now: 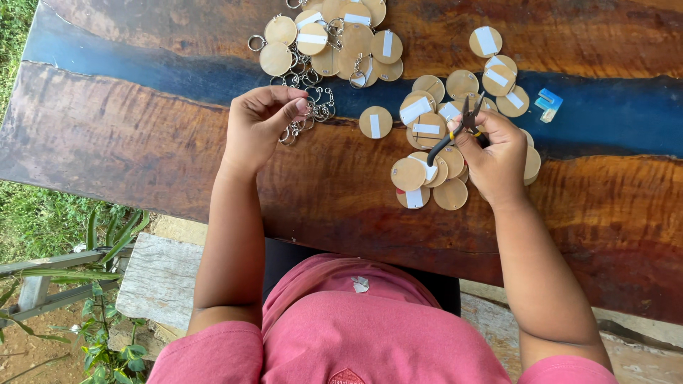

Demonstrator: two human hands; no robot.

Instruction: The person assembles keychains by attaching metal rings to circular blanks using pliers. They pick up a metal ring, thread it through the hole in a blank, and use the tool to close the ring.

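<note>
Seen from the head camera, a person in a pink shirt (370, 334) works at a dark wooden table (142, 135) with a blue resin strip running across it. The left hand (260, 128) is curled closed, thumb pressed to fingertips, pinching a small metal key ring (288, 135) at the near edge of a tangle of key-ring chains (316, 107). The right hand (494, 160) is wrapped around small pliers (455, 131), black-handled, tips pointing up over a heap of round wooden discs (427, 153) with white labels. Behind the left hand lies a second pile of wooden discs fitted with rings (334, 39). A further cluster of discs (498, 75) sits beyond the right hand, and a small blue-and-white object (548, 103) lies on the resin strip to their right. Grass (28, 213) and a concrete slab (160, 281) show beneath the table edge.
</note>
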